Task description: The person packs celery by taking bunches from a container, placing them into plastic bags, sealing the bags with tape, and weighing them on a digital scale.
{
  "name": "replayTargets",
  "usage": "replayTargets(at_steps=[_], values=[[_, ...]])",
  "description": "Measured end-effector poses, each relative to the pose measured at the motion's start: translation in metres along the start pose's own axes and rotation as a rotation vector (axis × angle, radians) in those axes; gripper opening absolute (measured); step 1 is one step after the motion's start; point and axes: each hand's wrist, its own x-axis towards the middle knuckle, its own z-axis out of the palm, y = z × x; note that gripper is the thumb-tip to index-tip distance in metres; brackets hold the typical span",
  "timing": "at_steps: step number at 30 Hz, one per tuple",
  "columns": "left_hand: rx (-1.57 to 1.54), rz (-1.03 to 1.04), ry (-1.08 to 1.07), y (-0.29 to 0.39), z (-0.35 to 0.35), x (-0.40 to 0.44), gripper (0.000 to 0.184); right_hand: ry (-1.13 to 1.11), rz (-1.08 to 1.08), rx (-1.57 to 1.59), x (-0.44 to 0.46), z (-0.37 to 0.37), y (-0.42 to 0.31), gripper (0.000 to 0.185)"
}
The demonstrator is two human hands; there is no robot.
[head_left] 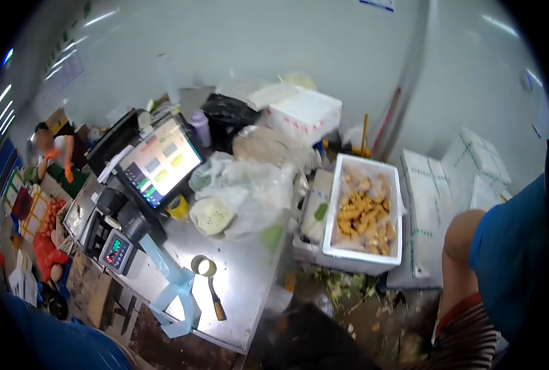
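Observation:
Neither of my hands shows. At the right edge my right arm (462, 250) bends downward from a blue sleeve, and a striped knit cuff (467, 336) covers its lower part; the hand is hidden. Another blue sleeve (71, 345) fills the lower left corner. Left of my right arm is a white foam box (399, 231) holding knobbly tan pieces that look like ginger (362, 214). On the metal table (237, 308) lies a tool with a round head and brown handle (216, 302). Beside it trails a pale blue strip (174, 277).
A lit screen (160, 161) and a digital scale display (116, 250) stand on the table. Behind are plastic bags (249, 191) and a white box (305, 114). White wrapped packages (425, 209) line the wall. Leafy scraps (348, 290) litter the floor. Another person (58, 151) wears orange gloves.

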Motion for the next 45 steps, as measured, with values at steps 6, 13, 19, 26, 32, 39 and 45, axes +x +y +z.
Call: replayTargets(at_steps=[6, 13, 19, 26, 32, 39, 45], values=[[-0.254, 0.115, -0.038, 0.067, 0.084, -0.007, 0.031, 0.143, -0.157, 0.316, 0.009, 0.078, -0.019, 0.039], [-0.314, -0.416, -0.623, 0.129, 0.285, -0.119, 0.028, -0.231, 0.912, 0.832, -0.136, 0.372, 0.136, 0.044], [-0.125, -0.551, -1.345, 0.095, 0.283, -0.374, 0.028, -1.183, 1.223, 0.442, -0.469, 0.635, 0.290, 0.024], [0.153, -0.756, -1.732, 0.144, 0.252, -0.363, 0.023, -1.400, 0.622, 0.073, -0.520, 0.784, 0.359, 0.021], [0.200, -0.811, -1.614, 0.163, 0.260, -0.344, 0.022, -1.553, 0.392, -0.070, -0.522, 0.798, 0.395, 0.018], [0.107, -0.798, -1.627, 0.147, 0.262, -0.378, 0.037, -1.841, -0.294, 0.330, -0.545, 0.685, 0.376, 0.016], [-0.497, -1.116, -1.292, 0.130, 0.286, -0.471, 0.053, -2.522, 0.134, 1.048, -0.422, 0.473, 0.128, 0.014]])
